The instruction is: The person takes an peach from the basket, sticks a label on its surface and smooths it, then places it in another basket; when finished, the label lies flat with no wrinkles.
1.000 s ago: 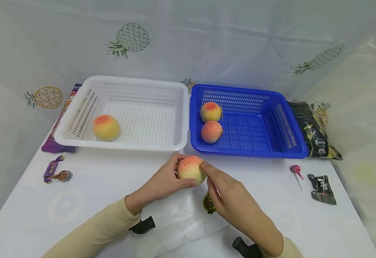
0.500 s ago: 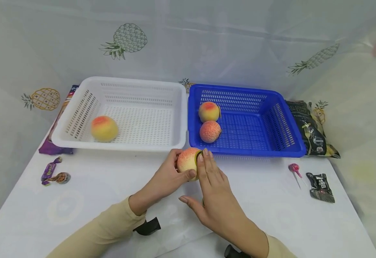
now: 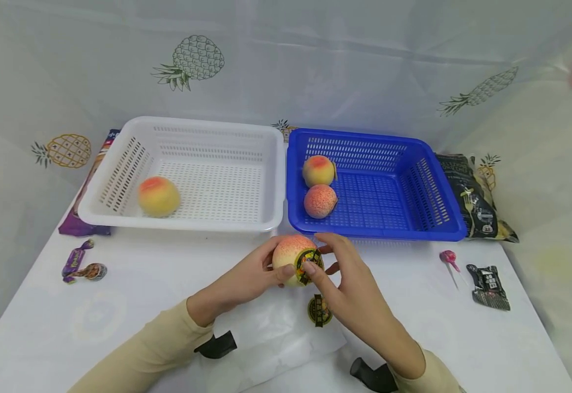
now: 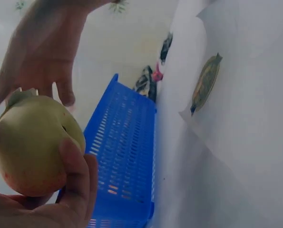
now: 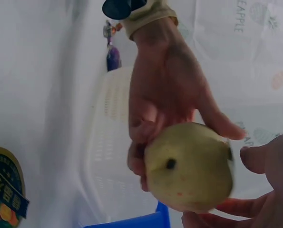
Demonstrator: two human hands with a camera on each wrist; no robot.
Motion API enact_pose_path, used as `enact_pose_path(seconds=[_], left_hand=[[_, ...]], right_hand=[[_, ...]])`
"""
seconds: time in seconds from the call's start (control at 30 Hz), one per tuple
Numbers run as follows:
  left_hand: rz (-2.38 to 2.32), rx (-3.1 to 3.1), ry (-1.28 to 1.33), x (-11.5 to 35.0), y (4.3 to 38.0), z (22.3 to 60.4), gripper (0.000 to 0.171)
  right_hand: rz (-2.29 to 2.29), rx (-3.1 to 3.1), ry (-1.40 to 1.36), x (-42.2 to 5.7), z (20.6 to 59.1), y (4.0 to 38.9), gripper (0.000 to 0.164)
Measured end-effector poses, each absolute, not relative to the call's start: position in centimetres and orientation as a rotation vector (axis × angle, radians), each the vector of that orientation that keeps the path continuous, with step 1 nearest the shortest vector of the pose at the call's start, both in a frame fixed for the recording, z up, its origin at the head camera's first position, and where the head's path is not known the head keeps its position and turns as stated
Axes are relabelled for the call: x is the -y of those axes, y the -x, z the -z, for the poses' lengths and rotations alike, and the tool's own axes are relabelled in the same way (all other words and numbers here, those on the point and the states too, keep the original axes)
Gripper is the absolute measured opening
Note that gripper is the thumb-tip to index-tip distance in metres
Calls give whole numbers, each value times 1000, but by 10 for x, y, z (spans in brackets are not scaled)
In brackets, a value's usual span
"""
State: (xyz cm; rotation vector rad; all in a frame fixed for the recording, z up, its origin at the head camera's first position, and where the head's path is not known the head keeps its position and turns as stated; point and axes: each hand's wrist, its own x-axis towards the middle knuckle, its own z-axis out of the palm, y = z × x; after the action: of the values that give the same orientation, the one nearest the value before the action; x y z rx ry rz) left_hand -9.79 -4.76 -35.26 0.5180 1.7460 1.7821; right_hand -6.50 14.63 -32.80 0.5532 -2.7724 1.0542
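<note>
A peach point(image 3: 286, 252) is gripped in my left hand point(image 3: 246, 277), in front of the baskets; thumb and fingers curl around its left side. On the peach's right side sits a round black-and-gold sticker point(image 3: 310, 255). The thumb of my right hand point(image 3: 357, 286) is over this sticker, while the other fingers bend loosely by the peach's right edge. In the right wrist view, the peach point(image 5: 191, 166) shows its stem pit, and the right thumb stands slightly off it. Below the hands another round sticker point(image 3: 319, 312) lies on a translucent sheet point(image 3: 276, 338).
One peach point(image 3: 159, 196) lies in the white basket point(image 3: 183, 222). The blue basket point(image 3: 379, 234) holds two peaches point(image 3: 319, 172). Wrapped candies point(image 3: 75, 259) lie left; a lollipop point(image 3: 448, 256) and black packet point(image 3: 489, 286) lie right. Snack bags point(image 3: 475, 202) flank the baskets.
My right hand went from fingertips at the peach's edge, to straight fingers laid flat over the sticker, to its thumb over it. The left hand keeps holding the peach.
</note>
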Motion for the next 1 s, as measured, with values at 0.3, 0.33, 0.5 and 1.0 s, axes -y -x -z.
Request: enact_pose_path(seconds=[0.3, 0.33, 0.5, 1.0], left_hand=[[-1815, -1679, -648, 42, 97, 368, 41], [-1821, -1663, -659, 42, 97, 371, 39], [-1841, -1584, -716, 43, 99, 380, 40], [-1860, -1663, -610, 41, 92, 349, 41]], right_hand=[[-1115, 2833, -612, -145, 332, 63, 38], [-1154, 2834, -612, -146, 331, 63, 36], [-1270, 2812, -570, -149, 331, 63, 26], [-1611, 2837, -367, -142, 339, 66, 59]])
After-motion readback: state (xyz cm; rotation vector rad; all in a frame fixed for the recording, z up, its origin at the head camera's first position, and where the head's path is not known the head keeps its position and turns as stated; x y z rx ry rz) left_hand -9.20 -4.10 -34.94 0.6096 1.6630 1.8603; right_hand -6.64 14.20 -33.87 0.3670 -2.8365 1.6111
